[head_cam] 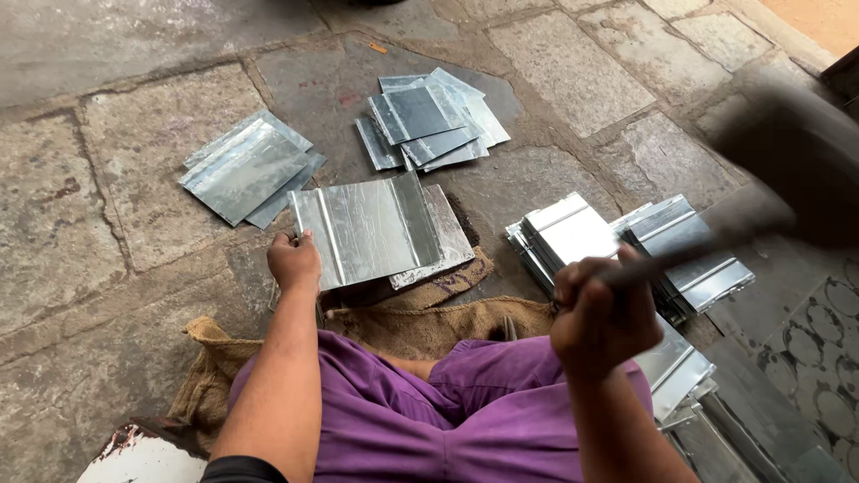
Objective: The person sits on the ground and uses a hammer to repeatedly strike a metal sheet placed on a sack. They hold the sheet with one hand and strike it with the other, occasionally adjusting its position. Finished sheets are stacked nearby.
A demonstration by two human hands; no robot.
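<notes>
Now we pin the ribbed metal sheet [367, 229] with our left hand [293, 261], fingers pressed on its nine o'clock edge. Our right hand [601, 315], at four o'clock from the sheet, is clenched around a blurred mallet [787, 170].

I sit on a floor of large, uneven grey stone slabs [107, 170] with rough joints between them. A worn burlap sack [420, 326] lies spread under me. Soft daylight falls evenly, with no hard shadows. At the top right the stone gives way to what may be a sandy orange strip [819, 18], though it is barely in view.
</notes>
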